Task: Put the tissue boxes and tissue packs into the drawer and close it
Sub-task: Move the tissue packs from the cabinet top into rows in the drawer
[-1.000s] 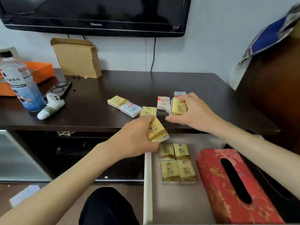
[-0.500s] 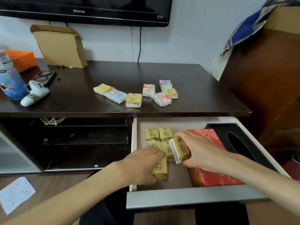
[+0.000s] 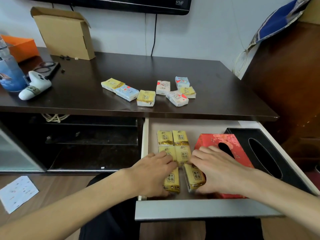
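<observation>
Hands pressing yellow packs, drawer open

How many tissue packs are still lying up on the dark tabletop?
7: two touching at left, one yellow in the middle, four clustered at right. None seem hidden.
</observation>
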A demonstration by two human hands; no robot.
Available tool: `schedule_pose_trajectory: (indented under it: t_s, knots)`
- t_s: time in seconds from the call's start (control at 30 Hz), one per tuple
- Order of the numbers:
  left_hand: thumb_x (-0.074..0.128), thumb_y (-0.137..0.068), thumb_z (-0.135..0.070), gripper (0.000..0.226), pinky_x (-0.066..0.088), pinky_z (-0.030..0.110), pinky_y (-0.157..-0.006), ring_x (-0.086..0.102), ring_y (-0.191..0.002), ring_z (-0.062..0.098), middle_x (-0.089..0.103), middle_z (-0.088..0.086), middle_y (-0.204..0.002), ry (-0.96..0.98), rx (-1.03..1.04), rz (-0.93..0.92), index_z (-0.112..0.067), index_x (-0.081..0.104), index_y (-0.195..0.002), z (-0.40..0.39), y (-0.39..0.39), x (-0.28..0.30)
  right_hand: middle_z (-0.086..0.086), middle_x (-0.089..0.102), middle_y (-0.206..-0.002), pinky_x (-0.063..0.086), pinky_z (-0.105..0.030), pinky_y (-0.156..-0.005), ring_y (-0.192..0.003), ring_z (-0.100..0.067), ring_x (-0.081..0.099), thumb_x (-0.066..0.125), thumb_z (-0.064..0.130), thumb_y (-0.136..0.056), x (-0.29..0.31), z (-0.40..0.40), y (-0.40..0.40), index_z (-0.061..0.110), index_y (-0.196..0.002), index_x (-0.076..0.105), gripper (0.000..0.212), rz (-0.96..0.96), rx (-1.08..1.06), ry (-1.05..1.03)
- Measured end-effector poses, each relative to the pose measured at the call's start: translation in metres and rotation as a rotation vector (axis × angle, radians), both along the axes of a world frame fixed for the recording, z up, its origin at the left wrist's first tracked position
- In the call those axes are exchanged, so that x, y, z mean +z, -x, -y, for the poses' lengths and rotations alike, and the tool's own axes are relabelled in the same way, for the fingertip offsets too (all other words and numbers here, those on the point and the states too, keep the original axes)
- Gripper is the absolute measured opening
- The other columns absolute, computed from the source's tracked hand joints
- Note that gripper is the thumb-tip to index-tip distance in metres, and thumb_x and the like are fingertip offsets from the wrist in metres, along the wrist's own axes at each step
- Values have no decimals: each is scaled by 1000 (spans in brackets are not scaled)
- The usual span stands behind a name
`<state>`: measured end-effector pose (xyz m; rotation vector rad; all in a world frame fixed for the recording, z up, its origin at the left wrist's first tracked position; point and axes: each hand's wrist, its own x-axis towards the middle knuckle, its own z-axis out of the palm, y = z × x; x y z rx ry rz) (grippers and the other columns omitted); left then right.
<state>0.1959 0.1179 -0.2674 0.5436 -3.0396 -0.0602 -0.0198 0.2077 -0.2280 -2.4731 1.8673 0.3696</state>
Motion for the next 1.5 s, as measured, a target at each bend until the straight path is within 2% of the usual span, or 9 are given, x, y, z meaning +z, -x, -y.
schedule_pose_trajectory:
  t_s: [0.2, 0.4, 0.6, 1.03, 1.17, 1.23, 1.33, 1.4, 1.5]
  knots:
    - [70, -76, -58, 78, 45, 37, -93, 37, -114, 17, 43, 0, -127, -12, -3, 23, -19, 44, -139, 2, 3, 3, 8, 53, -116, 36, -35, -96, -108, -16, 44, 58, 86, -71, -11, 5, -5, 23, -124, 61, 83, -10, 23, -4]
    - [74, -73, -57, 79, 44, 35, -93, 37, -113, 16, 43, -3, -126, -52, 14, 16, -21, 44, -137, 2, 0, 3, 8, 52, -123, 38, -34, -98, -113, -15, 45, 62, 85, -68, -14, 4, -5, 25, -135, 55, 90, 33, 7, 8]
    - [75, -74, -49, 51, 42, 33, -90, 46, -108, 16, 47, -6, -120, -103, 36, 68, -28, 51, -114, 2, 1, 5, 8, 54, -112, 35, -33, -88, -104, -15, 48, 73, 66, -76, -12, 4, -2, 25, -122, 63, 63, 34, 27, -2]
    - [71, -79, -49, 53, 44, 37, -91, 46, -113, 18, 47, -3, -125, -71, 34, 125, -25, 54, -124, -3, 5, 14, 10, 55, -111, 36, -33, -89, -102, -13, 48, 73, 58, -82, -6, 4, -9, 26, -124, 63, 53, 58, 10, -23]
    - [69, -78, -55, 58, 47, 34, -83, 48, -113, 13, 49, -9, -123, -55, 37, 51, -29, 54, -127, 9, -3, 40, 25, 49, -91, 32, -24, -68, -87, -1, 45, 65, 65, -84, 25, 16, 0, 41, -100, 59, 30, 222, -45, 75]
    - [69, -78, -55, 49, 49, 33, -77, 51, -109, 9, 52, -15, -117, -64, 91, -12, -33, 57, -120, 27, -7, 68, 26, 58, -95, 39, -26, -70, -92, 1, 52, 60, 65, -85, 52, 36, 9, 42, -103, 65, 29, 333, -148, 197]
    - [70, -81, -50, 34, 45, 30, -69, 56, -96, 6, 57, -18, -105, -60, 191, -105, -36, 60, -110, 62, -6, 113, 22, 70, -89, 53, -36, -76, -88, 0, 64, 66, 50, -86, 88, 79, 19, 38, -91, 72, 15, 530, -271, 317]
    - [71, -82, -45, 30, 47, 30, -73, 59, -91, 8, 61, -16, -102, -73, 247, -192, -31, 64, -107, 88, 0, 136, 18, 73, -83, 56, -38, -79, -81, -2, 67, 71, 37, -88, 103, 111, 24, 33, -87, 76, 7, 653, -333, 350]
    - [70, -83, -41, 27, 51, 36, -80, 60, -93, 13, 63, -13, -103, -56, 371, -270, -30, 66, -107, 127, 7, 154, 14, 76, -82, 57, -41, -85, -83, -6, 70, 68, 27, -89, 109, 152, 29, 28, -82, 77, 11, 734, -419, 360]
